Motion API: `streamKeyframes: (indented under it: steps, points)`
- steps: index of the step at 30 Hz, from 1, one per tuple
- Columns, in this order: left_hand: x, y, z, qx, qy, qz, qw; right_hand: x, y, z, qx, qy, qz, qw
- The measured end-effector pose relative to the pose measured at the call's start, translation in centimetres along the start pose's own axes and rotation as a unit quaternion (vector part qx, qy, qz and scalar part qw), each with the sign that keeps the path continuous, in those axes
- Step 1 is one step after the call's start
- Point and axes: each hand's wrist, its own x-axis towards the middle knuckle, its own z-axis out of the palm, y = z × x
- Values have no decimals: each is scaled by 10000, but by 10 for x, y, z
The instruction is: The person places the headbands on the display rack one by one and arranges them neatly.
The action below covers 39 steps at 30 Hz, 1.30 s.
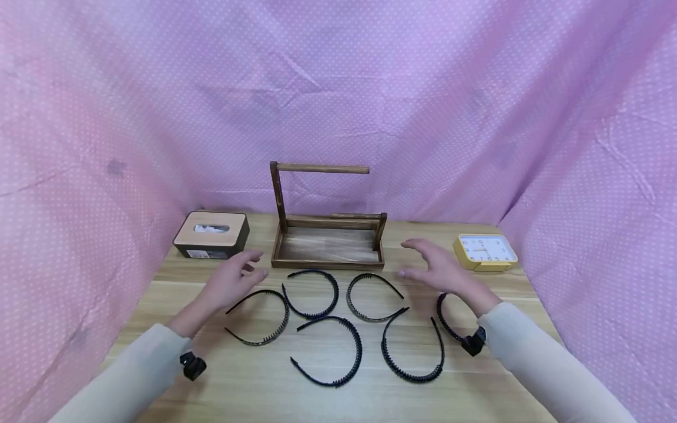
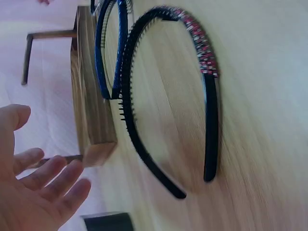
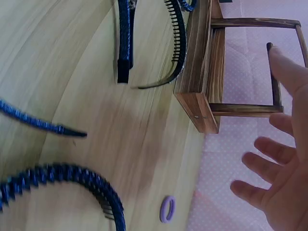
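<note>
My left hand [image 1: 233, 282] hovers over the leftmost headband [image 1: 286, 320], fingers relaxed and holding nothing. In the left wrist view, a black headband [image 2: 210, 125] with comb teeth has a red and silver glittery section, beside a blue headband [image 2: 99, 62]. On the right, my empty right hand [image 1: 436, 267] is held above the table with fingers spread, between the wooden stand [image 1: 328, 265] and the clock. Under my right forearm lies another headband [image 1: 443, 320], partly hidden. Several more dark headbands lie in front of the stand, including a lower middle one [image 1: 359, 346] and a lower right one [image 1: 415, 379].
The stand has a shallow tray base, a tall left post and a short right post, each with a bar. A tissue box [image 1: 208, 237] sits at the back left, a yellow clock [image 1: 486, 252] at the back right. A small purple ring [image 3: 167, 209] lies near the table's back edge.
</note>
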Motion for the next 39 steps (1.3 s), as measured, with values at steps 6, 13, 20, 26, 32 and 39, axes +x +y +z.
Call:
streamKeyframes:
  steps: [6,13,20,26,32,39]
  points:
    - [32,-19,11,-891,-261,-763,9928,2,-6,17,198,-156,-251,9994]
    - [61,-25,19,-1395,-364,-1259,9815,-4,-20,41,384,-260,-459,9979]
    - [76,-30,27,-2445,-636,-1769,9513,-30,-39,55,318,-754,-587,9949]
    - [82,-30,31,-2752,-784,-2008,9369,-63,-50,59,150,-1034,-584,9928]
    - [83,-30,35,-2768,-852,-1888,9383,-104,-45,51,-119,-1187,-606,9910]
    - [80,-31,34,-2825,-847,-1880,9369,-148,-32,44,-231,-918,-908,9914]
